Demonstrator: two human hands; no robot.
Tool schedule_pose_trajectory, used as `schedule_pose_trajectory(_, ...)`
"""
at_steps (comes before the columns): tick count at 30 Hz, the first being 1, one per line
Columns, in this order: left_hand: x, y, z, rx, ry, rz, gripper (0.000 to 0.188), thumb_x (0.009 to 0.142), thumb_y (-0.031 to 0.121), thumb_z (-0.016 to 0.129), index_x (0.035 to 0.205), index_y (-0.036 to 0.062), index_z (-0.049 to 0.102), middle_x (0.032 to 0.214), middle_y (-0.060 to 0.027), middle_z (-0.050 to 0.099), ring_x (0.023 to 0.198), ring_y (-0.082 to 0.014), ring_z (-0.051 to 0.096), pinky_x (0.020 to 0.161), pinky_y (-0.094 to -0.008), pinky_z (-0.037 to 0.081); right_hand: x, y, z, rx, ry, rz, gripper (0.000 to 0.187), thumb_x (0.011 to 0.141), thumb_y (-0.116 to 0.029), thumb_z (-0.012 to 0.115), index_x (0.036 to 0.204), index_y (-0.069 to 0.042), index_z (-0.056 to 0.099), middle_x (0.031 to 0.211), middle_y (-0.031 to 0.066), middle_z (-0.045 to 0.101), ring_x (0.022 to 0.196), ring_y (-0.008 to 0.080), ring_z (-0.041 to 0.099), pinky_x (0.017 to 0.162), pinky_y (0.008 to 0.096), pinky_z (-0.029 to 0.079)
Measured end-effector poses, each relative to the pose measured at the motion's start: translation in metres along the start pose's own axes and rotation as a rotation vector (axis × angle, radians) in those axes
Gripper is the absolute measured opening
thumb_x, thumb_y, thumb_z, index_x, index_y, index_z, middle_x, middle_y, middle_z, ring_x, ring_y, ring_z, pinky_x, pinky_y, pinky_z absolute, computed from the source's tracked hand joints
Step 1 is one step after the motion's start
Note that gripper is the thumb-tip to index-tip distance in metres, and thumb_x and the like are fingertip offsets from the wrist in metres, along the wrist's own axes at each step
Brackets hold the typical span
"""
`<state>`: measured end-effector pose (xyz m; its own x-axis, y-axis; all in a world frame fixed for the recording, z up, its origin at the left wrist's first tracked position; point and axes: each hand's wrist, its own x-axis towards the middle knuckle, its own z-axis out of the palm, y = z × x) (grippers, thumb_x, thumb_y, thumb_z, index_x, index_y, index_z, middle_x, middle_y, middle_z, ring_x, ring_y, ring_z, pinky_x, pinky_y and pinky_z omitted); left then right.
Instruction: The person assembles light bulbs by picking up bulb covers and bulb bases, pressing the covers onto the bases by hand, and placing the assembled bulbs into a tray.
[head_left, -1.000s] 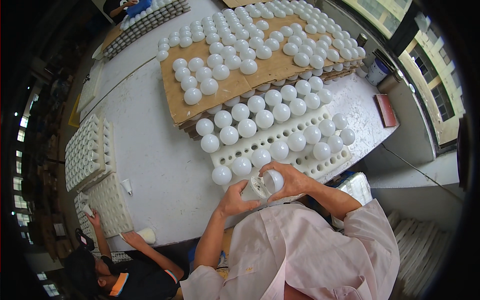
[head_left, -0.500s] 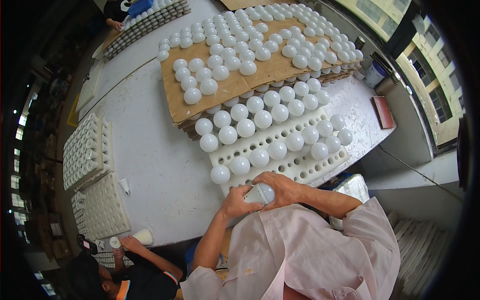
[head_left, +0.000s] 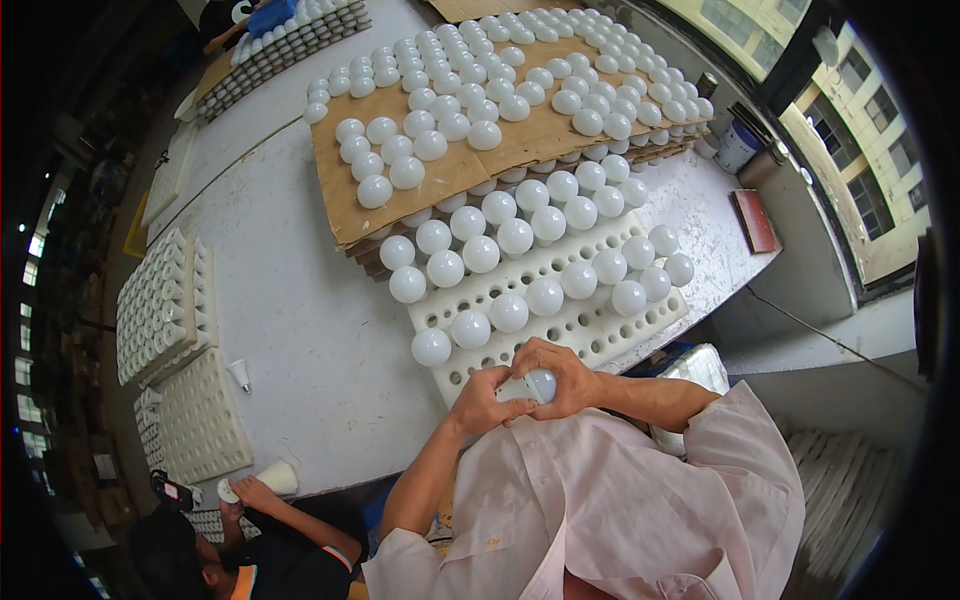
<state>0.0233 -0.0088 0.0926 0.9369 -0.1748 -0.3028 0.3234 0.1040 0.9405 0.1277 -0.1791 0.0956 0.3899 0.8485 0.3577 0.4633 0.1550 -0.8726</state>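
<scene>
Close in front of my body, both hands grip one white light bulb [head_left: 541,386]. My left hand [head_left: 482,402] is closed round its body, while my right hand [head_left: 562,377] wraps the round, frosted dome end. Parts of the bulb are hidden behind my fingers. Just beyond my hands lies a white foam tray [head_left: 470,365] with rows of round holes. Several white bulbs stand in it with their domes up, among them one bulb [head_left: 431,347] at its near left corner.
Behind the tray, a stack of brown cardboard layers [head_left: 345,215] carries many white domes. At left stand a foam tray of white bulb bodies [head_left: 160,300], a holed tray [head_left: 205,420] and a lone bulb body [head_left: 240,375]. A co-worker's hand [head_left: 255,493] holds a white part at lower left.
The bulb has turned slightly between my hands, and my right fingers have shifted over its top. The whole view has moved a little, so the table appears slightly further left.
</scene>
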Motion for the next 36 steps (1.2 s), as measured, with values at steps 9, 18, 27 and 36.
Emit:
schedule_pose_trajectory(9,-0.014,-0.040,-0.017,-0.100,0.127,-0.186,0.052,0.083,0.020,0.072,0.121,-0.0084,0.050,0.100,-0.0166,0.067,0.073,-0.0134,0.065,0.050,-0.0224,0.047,-0.034,0.016,-0.051,-0.329,0.163,0.212,0.053,0.061,-0.013,0.082,0.104,-0.008,0.051,0.118,0.0149,0.048,0.109,0.0318,0.051,0.090,0.0408,0.046)
schedule_pose_trajectory(18,-0.030,-0.057,-0.041,-0.189,0.318,-0.118,0.042,0.085,0.011,0.068,0.120,-0.0062,0.052,0.113,-0.0176,0.066,0.082,-0.0145,0.068,0.053,-0.0209,0.047,-0.044,0.061,-0.092,-0.828,0.001,0.393,0.058,0.060,-0.018,0.082,0.112,-0.010,0.057,0.126,0.0147,0.046,0.115,0.0328,0.049,0.095,0.0399,0.046)
schedule_pose_trajectory(27,-0.077,-0.084,-0.084,-0.237,0.617,-0.039,0.032,0.088,0.008,0.065,0.113,-0.0089,0.053,0.105,-0.0212,0.067,0.076,-0.0174,0.068,0.050,-0.0206,0.047,-0.015,0.038,-0.089,-0.826,0.089,0.222,0.047,0.066,-0.014,0.078,0.109,-0.010,0.059,0.118,0.0142,0.052,0.107,0.0343,0.054,0.089,0.0421,0.047)
schedule_pose_trajectory(36,-0.099,-0.095,-0.202,0.001,1.235,0.028,0.037,0.084,0.007,0.067,0.116,-0.0076,0.054,0.113,-0.0207,0.064,0.092,-0.0186,0.065,0.066,-0.0252,0.052,0.220,0.091,-0.056,-0.652,0.091,0.109,0.061,0.073,-0.010,0.070,0.130,-0.009,0.049,0.128,0.0153,0.051,0.114,0.0336,0.052,0.090,0.0400,0.048)
